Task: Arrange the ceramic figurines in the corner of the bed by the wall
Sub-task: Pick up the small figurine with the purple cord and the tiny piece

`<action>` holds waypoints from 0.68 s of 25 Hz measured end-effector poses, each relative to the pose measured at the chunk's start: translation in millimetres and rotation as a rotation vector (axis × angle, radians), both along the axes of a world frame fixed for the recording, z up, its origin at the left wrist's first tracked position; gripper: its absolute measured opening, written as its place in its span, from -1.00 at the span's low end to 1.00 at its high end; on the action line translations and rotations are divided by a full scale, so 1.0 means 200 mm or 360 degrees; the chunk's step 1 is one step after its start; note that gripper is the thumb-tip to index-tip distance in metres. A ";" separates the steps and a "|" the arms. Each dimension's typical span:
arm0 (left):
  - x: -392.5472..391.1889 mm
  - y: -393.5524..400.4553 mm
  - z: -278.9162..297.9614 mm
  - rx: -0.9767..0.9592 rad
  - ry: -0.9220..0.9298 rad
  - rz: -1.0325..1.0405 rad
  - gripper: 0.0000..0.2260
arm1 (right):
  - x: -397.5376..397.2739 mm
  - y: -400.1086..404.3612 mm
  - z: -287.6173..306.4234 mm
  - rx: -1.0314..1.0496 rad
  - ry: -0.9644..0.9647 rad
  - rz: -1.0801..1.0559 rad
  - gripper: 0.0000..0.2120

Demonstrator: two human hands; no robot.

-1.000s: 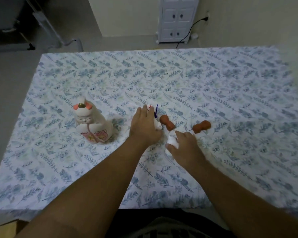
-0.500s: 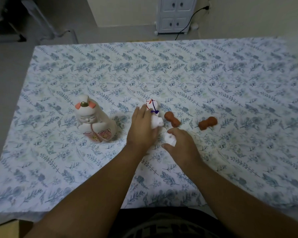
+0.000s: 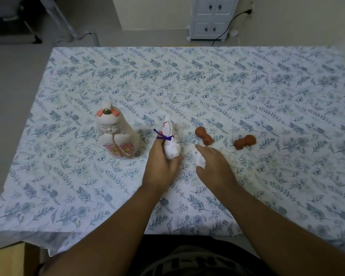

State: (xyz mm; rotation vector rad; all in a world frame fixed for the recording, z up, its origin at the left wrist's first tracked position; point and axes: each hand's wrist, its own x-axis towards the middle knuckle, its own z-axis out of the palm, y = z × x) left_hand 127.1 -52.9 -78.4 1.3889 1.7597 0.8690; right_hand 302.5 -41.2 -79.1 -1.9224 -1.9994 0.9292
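My left hand [image 3: 159,164] is shut on a white ceramic animal figurine [image 3: 170,140] with a purple cord and red marks, holding it just above the bed. My right hand [image 3: 214,167] is shut on a smaller white figurine [image 3: 199,157], mostly hidden under the fingers. A large white doll figurine [image 3: 116,134] with pink flowers stands upright left of my left hand. Two small brown figurines lie on the sheet: one [image 3: 204,136] just beyond my right hand, the other [image 3: 244,142] farther right.
The bed [image 3: 207,80] has a white sheet with blue leaf print; its far edge faces a white cabinet [image 3: 211,16] and a black cable [image 3: 230,22] on the floor. A wall runs along the bed's right side. A cardboard edge [image 3: 6,259] shows at bottom left.
My left hand has lifted and tilted the white corded figurine, showing more of it. My right hand has closed around the small white figurine. The view has shifted slightly downward.
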 end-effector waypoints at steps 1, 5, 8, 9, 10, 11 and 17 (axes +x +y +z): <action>-0.01 -0.02 0.01 -0.0018 -0.0005 0.0013 -0.45 | 0.00 0.00 0.00 0.0000 0.0015 -0.0010 -0.36; -0.04 -0.04 0.03 -0.0112 -0.0035 0.0031 -0.38 | -0.05 0.01 -0.02 0.0050 0.0068 -0.0043 -0.37; -0.05 -0.04 0.04 -0.0123 0.0010 -0.0054 -0.29 | -0.06 -0.01 -0.02 0.0063 0.0087 -0.0055 -0.36; -0.05 -0.03 0.05 -0.0125 0.0005 -0.0071 -0.28 | -0.06 -0.02 -0.02 0.0074 0.0089 -0.0046 -0.36; -0.05 -0.03 0.05 -0.0118 -0.0005 -0.0077 -0.28 | -0.06 -0.03 -0.02 0.0089 0.0085 -0.0028 -0.36; -0.05 -0.03 0.06 -0.0105 0.0001 -0.0070 -0.30 | -0.06 -0.03 -0.02 0.0099 0.0076 -0.0011 -0.36; -0.03 -0.02 0.05 -0.0042 0.0088 -0.0054 -0.33 | -0.08 -0.02 -0.03 0.0087 0.0045 -0.0076 -0.36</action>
